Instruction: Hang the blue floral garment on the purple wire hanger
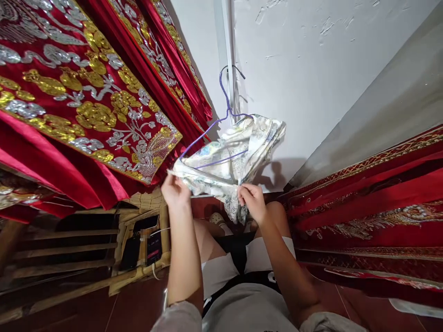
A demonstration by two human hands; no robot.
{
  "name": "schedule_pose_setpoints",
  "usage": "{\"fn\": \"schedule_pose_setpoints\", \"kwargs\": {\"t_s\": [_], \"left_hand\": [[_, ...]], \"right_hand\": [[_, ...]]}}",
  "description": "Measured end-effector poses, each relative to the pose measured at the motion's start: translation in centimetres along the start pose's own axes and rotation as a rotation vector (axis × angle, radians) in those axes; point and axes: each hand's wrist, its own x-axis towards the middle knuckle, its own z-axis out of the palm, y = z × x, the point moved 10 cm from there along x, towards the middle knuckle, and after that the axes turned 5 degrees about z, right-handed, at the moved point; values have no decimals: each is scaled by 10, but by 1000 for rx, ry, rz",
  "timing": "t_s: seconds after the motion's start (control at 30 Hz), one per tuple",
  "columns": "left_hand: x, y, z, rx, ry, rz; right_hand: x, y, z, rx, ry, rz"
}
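Observation:
A whitish floral garment (pixel 238 143) hangs bunched on a thin purple hanger (pixel 221 117) in the middle of the view. The hanger's hook rests up by a narrow pale post. My left hand (pixel 176 189) pinches the garment's edge at the hanger's left end. With fingers closed, my right hand (pixel 252 199) grips the front edge lower down, right of centre. The garment's right part lies folded and crumpled over the hanger, and its lower end droops between my knees. My fingertips are partly covered by cloth.
Red embroidered cloths (pixel 114 92) with gold and silver sequins hang at left. More red cloth (pixel 374 207) hangs at right. A white wall (pixel 294 55) stands ahead. A bamboo bench (pixel 69 251) at lower left bears phones, one a lit phone (pixel 154 248) with a cable.

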Motion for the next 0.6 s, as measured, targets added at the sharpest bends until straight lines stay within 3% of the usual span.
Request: {"fn": "schedule_pose_setpoints", "kwargs": {"t_s": [0.07, 0.13, 0.2, 0.27, 0.37, 0.43, 0.53, 0.6], "left_hand": [[-37, -41, 6, -100, 16, -153], [-81, -82, 13, -327, 138, -396], [-112, -101, 21, -419, 209, -488], [-128, -101, 26, -418, 218, -478], [-134, -76, 43, -421, 115, -391], [-136, -42, 65, -381, -66, -276], [-143, 14, 104, -133, -387, -39], [-143, 42, 120, 38, -504, 129]], "right_hand": [[-7, 14, -5, 41, 27, 36], [-13, 28, -12, 24, 33, 70], [-17, 41, -18, -36, -20, 103], [-21, 52, -21, -140, -119, 141], [-19, 54, -33, -274, -89, 139], [-16, 46, -36, -248, -18, 90], [-11, 39, -14, -62, -96, 97], [-11, 35, 1, 25, -180, 140]]}}
